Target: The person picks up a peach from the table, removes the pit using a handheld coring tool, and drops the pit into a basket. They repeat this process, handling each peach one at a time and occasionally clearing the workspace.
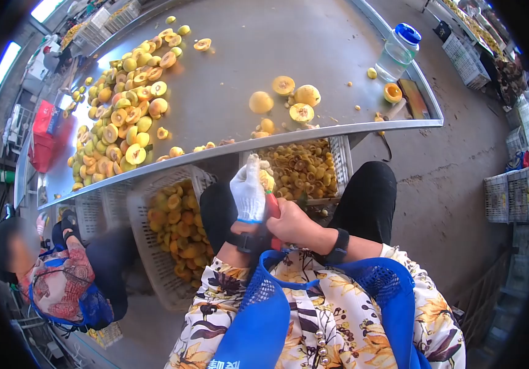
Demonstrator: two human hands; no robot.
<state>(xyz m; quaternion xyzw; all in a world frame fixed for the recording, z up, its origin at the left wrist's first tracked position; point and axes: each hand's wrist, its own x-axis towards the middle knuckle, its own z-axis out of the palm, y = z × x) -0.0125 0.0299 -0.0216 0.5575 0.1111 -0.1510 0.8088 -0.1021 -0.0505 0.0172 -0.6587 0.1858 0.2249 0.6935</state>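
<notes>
My left hand point(249, 192), in a white glove with a blue cuff edge, is closed around a yellow fruit piece point(266, 178) just below the table's front edge. Bare and wrapped round a red-handled tool point(272, 206), my right hand point(295, 220) is beside it, the tool's upper end close to the fruit. Under both lies a white crate point(342, 166) of cut yellow fruit pieces point(298, 169). On the metal table point(227, 80) above, a few fruits and halves point(302, 112) sit near the edge. The tool's tip is hidden.
A large heap of halved fruit point(123, 123) covers the table's left part. A water bottle point(398, 54) stands at its right corner. Another crate point(147, 246) of fruit is left of my legs. A co-worker point(61, 277) sits at the far left, by a red box point(44, 135).
</notes>
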